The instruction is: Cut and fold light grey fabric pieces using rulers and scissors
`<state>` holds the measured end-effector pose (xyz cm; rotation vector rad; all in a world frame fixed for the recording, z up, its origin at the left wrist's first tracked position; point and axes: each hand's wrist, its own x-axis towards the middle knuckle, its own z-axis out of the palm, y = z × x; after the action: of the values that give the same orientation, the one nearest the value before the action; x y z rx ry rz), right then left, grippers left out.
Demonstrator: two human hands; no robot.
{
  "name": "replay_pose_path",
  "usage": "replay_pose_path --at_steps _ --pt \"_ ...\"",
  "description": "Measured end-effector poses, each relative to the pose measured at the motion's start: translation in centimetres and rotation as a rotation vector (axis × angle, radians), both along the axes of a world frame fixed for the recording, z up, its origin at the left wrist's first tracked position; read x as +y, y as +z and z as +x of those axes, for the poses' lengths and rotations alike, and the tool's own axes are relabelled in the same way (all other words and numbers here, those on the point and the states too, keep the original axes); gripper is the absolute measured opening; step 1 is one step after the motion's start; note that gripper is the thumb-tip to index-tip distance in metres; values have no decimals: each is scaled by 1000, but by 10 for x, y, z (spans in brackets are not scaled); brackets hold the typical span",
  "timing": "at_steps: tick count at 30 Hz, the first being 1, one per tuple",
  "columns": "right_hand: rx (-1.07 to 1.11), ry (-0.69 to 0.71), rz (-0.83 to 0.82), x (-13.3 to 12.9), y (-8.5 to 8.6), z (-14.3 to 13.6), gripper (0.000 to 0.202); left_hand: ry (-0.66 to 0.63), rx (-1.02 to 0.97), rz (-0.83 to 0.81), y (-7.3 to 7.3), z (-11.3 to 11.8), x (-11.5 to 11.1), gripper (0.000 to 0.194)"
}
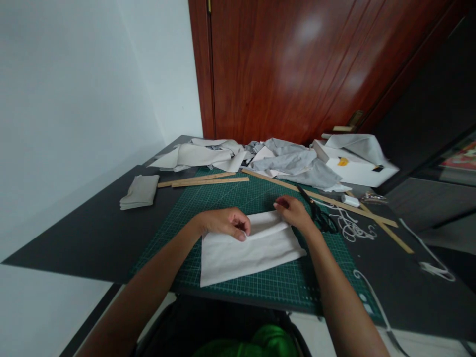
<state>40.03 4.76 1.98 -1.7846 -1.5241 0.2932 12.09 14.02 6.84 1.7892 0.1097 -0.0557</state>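
Observation:
A piece of white cloth [249,260] lies on the green cutting mat [208,198] in front of me, its far edge turned over into a fold. My left hand [226,222] is at the left part of that fold, thumb and fingers pinched on the cloth. At the far right corner, my right hand [292,212] also pinches the cloth, fingers curled. Just right of my right hand rest black-handled scissors [323,218], apart from the cloth.
Wooden rulers [211,182] lie behind the cloth and to the right. A folded cloth stack [140,192] sits left. Fabric scraps [293,158] and a white box [357,163] line the back by the door. White cord [349,225] is tangled at right.

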Motion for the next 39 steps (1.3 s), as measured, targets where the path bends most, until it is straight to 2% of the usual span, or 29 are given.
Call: replay_pose_path --at_steps 3,5,7,9,10,12,14,16,18,20,21,23,25,27,28,31,33,36,39 --pt "21 53 -71 -3 -3 9 17 -24 7 -37 8 -3 -6 43" --pt "41 70 -95 -4 -3 12 19 -119 79 -75 10 -4 -10 47" --pt "50 90 -113 -6 -1 14 22 -214 171 -108 10 -4 -12 56" --pt "44 158 -160 -9 2 15 25 -208 204 -130 6 -3 -9 65" --pt "35 207 -197 -12 4 16 26 -155 189 -124 3 -2 -6 66" --pt "0 289 -269 -17 7 16 28 38 111 -53 -5 1 2 62" --pt "-45 315 -298 -21 10 14 24 324 16 120 -16 5 8 57" --pt "-72 318 -268 -22 12 10 16 594 -34 378 -27 10 11 51" --pt "-56 344 -192 -20 13 2 9 657 -45 626 -36 15 9 48" --pt "-9 377 -95 -15 15 -7 9 580 -59 752 -41 19 5 40" --pt "21 375 -46 -13 15 -12 10 537 -64 750 -42 21 2 33" --pt "92 301 33 -7 13 -18 17 486 -46 640 -41 24 -1 24" --pt "167 151 43 -3 9 -20 42 496 -22 479 -38 25 -1 25" --pt "241 7 -25 1 3 -19 67 569 -31 351 -33 23 1 30" --pt "280 -35 -66 3 0 -18 72 626 -47 310 -31 21 3 33" --pt "413 -64 -105 6 -4 -16 73 787 -83 233 -26 14 11 39" --pt "486 -64 -88 6 -2 -16 75 844 -95 162 -24 10 15 41" --pt "503 -87 -95 5 1 -19 77 852 -136 -17 -20 7 18 45" --pt "542 -87 -119 2 4 -22 68 817 -224 -169 -15 5 17 49"
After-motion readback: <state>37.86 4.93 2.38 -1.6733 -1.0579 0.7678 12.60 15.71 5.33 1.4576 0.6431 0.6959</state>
